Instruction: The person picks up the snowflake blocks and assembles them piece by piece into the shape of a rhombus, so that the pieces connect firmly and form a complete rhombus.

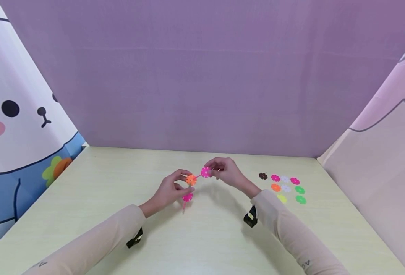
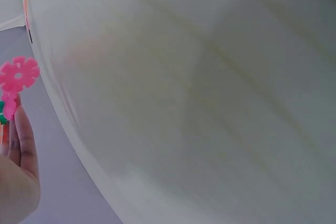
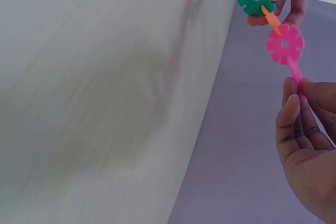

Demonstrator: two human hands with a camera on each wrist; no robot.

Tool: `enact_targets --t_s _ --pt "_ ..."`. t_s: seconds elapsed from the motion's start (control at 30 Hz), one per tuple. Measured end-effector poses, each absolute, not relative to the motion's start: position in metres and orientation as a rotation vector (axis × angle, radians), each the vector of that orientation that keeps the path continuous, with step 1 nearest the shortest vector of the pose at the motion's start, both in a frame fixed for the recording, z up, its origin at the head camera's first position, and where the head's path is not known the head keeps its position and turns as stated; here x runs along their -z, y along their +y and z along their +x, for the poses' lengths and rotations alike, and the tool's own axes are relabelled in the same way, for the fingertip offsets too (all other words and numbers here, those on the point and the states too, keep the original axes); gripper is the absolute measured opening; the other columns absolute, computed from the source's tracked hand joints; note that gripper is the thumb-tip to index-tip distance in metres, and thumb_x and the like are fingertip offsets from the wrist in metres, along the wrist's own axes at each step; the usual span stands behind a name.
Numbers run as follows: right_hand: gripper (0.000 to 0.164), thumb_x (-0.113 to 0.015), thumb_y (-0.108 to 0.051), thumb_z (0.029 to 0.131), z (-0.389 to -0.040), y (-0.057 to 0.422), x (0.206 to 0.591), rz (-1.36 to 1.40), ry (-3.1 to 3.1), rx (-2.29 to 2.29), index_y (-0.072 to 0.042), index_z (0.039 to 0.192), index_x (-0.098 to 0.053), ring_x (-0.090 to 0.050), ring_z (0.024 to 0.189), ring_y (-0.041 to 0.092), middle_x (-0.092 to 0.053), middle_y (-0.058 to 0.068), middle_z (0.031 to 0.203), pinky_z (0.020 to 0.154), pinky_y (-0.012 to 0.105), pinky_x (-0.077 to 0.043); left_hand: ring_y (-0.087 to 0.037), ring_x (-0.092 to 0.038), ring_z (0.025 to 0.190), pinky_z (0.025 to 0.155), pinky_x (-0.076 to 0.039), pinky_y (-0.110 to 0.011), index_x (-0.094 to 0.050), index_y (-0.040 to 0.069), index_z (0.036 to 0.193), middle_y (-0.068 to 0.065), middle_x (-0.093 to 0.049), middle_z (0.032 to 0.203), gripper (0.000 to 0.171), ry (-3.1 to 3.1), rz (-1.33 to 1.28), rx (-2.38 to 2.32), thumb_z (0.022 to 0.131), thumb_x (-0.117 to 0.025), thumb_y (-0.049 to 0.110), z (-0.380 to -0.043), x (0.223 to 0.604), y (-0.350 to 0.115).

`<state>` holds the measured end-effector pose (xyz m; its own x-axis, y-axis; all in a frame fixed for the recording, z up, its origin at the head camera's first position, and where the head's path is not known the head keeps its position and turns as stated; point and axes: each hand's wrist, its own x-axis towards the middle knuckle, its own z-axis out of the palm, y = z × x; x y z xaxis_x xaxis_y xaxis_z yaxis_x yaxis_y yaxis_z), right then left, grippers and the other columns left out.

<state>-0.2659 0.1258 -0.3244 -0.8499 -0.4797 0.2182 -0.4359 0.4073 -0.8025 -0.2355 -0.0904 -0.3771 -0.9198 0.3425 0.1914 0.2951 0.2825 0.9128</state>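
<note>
Holding the disc chain [image 1: 191, 180] above the table [image 1: 102, 187], the left hand [image 1: 166, 192] curled thumb and fingers around its middle; the right hand [image 1: 227, 172] pinched its pink end. Tabletop stretched broadly to the left edge, narrowly to the back; loose discs [image 1: 276, 187] lay rightward.

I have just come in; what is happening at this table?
Someone holds up a chain of joined, notched discs. The right hand pinches the pink disc at one end; the left hand grips the chain near its orange disc and green disc. Other loose discs lie on the table, to the right.
</note>
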Motion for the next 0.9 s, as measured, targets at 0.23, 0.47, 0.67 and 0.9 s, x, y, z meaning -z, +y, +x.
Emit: enact_targets --t_s 0.23,0.47,0.67,0.9 --pt "0.023 -0.055 0.01 0.083 -0.265 0.124 0.324 -0.859 2.611 1.44 0.009 0.104 -0.061 -0.054 0.065 0.009 -0.063 0.027 0.089 0.056 0.017 -0.046 -0.03 -0.066 0.067 0.061 -0.055 -0.034 -0.051 0.003 0.118 -0.021 -0.058 0.106 0.042 2.497 0.612 -1.754 0.08 -0.068 0.005 -0.234 0.376 -0.089" --pt "0.021 -0.057 0.007 0.083 -0.275 0.124 0.336 -0.851 2.597 1.465 0.008 0.103 -0.062 -0.055 0.067 0.011 -0.064 0.026 0.09 0.055 0.019 -0.047 -0.026 -0.064 0.058 0.057 -0.053 -0.025 -0.053 0.004 0.113 -0.017 -0.062 0.104 0.037 2.609 0.579 -1.702 0.08 -0.068 0.009 -0.232 0.372 -0.086" --pt "0.02 -0.06 0.003 0.084 -0.287 0.125 0.352 -0.849 2.61 1.488 0.002 0.103 -0.065 -0.058 0.068 0.011 -0.067 0.019 0.089 0.057 0.026 -0.05 -0.023 -0.065 0.066 0.061 -0.053 -0.022 -0.055 0.005 0.11 -0.015 -0.063 0.102 0.033 2.656 0.527 -1.71 0.08 -0.068 0.008 -0.231 0.371 -0.084" --pt "0.019 -0.06 0.003 0.083 -0.286 0.123 0.352 -0.864 2.673 1.488 -0.003 0.099 -0.066 -0.06 0.068 0.011 -0.067 0.011 0.085 0.058 0.024 -0.051 -0.022 -0.067 0.081 0.07 -0.055 -0.027 -0.058 0.009 0.109 -0.012 -0.064 0.1 0.03 2.584 0.451 -1.827 0.08 -0.068 0.009 -0.247 0.388 -0.084"
